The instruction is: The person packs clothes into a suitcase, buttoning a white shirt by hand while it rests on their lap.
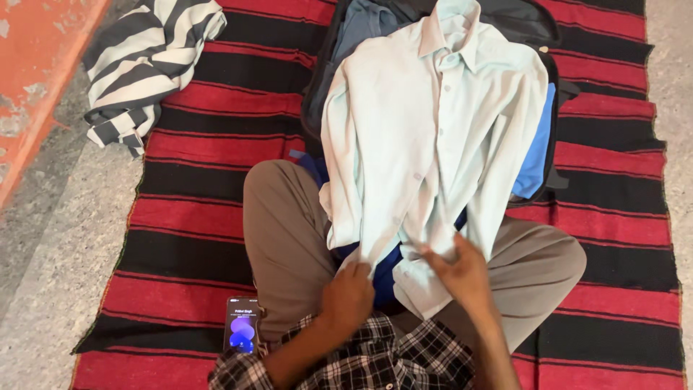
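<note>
A striped garment is lying at the far left on the red and black blanket, and a phone is lying near the knee. The lower hem of the pale button shirt is being pinched by the left hand, fingers pressed together. The shirt, spread over the open bag and the lap, is being touched by the right hand with fingers spread.

The pale shirt covers most of the dark bag, whose top runs off the frame. Beneath it, a blue garment shows only an edge. The left hand curls, fingertips tucked from sight. Both forearms are cut off at the bottom edge.
</note>
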